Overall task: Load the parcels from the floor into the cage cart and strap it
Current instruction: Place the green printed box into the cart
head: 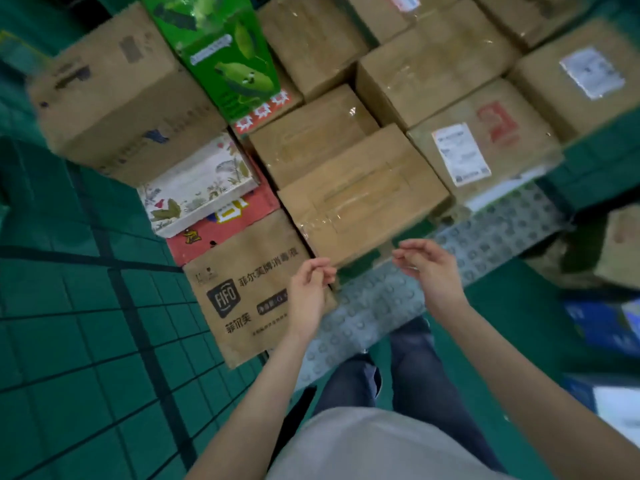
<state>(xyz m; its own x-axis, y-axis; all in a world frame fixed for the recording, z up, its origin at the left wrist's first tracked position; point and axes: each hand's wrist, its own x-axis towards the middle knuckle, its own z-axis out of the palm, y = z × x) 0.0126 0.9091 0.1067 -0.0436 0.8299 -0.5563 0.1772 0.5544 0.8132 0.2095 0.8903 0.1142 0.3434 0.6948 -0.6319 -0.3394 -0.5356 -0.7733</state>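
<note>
Down low, both hands hover empty: left hand (309, 292) with fingers loosely curled over the printed brown box (249, 289), right hand (427, 268) relaxed above the studded grey strip (374, 306). Just beyond, a taped carton (360, 195); farther off, more parcels (433, 71) crowd the green floor (69, 323).
</note>
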